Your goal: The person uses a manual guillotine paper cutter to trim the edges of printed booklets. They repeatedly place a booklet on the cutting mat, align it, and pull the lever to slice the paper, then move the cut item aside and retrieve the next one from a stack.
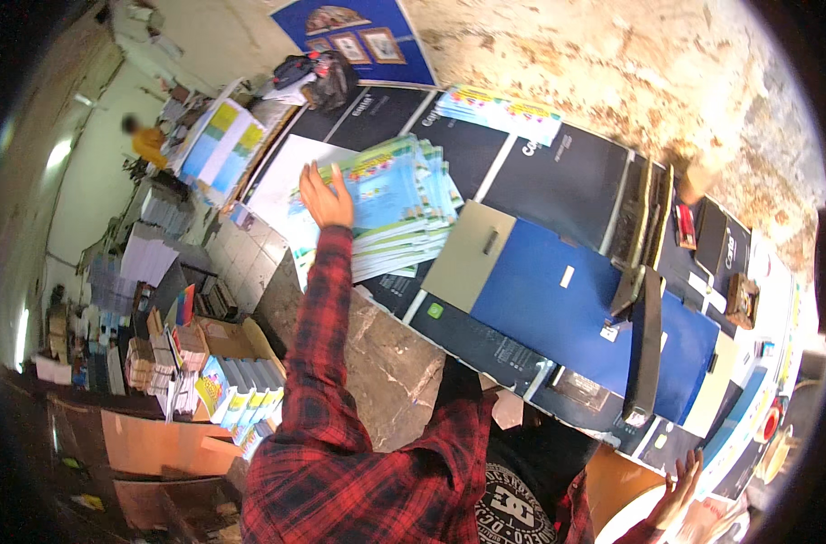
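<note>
The left hand [325,198] is being held open, fingers spread, over the left side of a fanned stack of booklets [386,213]; whether any pressure is being applied cannot be told. Under that hand, the stack is being carried by the table [558,195], close to its near edge. With the layers being left so uneven, lower copies could be sent over by a sideways push. Well to its right, the right hand [677,490] is being held open, apparently empty. Beyond the left hand, a black bag's [331,83] contents are being hidden; low to its left, a cardboard box [224,337] is being crowded by bundles [159,358].
</note>
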Demonstrator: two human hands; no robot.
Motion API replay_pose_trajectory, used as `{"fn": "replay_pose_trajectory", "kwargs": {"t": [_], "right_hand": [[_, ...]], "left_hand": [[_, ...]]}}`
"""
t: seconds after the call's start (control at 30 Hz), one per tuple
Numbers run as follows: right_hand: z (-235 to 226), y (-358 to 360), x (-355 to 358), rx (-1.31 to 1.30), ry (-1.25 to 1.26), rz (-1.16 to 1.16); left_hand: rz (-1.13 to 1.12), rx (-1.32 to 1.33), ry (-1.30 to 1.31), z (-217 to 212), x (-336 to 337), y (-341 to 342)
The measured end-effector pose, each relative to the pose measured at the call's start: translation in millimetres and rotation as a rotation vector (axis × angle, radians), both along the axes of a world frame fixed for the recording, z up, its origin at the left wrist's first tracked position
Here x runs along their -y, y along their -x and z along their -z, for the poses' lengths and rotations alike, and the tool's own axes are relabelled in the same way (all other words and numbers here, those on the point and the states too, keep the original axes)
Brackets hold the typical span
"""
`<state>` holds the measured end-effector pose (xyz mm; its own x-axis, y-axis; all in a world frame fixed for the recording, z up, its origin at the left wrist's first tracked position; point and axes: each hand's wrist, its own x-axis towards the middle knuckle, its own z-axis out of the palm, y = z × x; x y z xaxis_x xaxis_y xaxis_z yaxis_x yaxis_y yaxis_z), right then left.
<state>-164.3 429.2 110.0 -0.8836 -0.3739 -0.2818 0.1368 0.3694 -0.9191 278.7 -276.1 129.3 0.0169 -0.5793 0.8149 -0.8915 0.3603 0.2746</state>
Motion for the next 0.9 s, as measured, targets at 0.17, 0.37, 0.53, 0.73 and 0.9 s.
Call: {"fn": "replay_pose_trajectory", "kwargs": {"t": [0.17,0.37,0.53,0.73,0.9], "right_hand": [[7,-15,15,-0.008,0.008,-0.057],[-51,-59,33,-0.073,0.03,0.005],[-47,-20,-7,-0.367,-0.12,0.313],[10,133,-93,-0.568,-0.341,0.475],[47,227,-134,-0.196,-0.389,0.502]], "left_hand": [[-0.075,0.269,-0.146,52,-38,-14],[0.146,0.134,-0.167,102,46,-21],[-0.109,0.497,-0.112,111,44,-21],[-0.062,0.545,-0.292,64,33,-14],[0.455,0.173,-0.05,13,0,-46]]}}
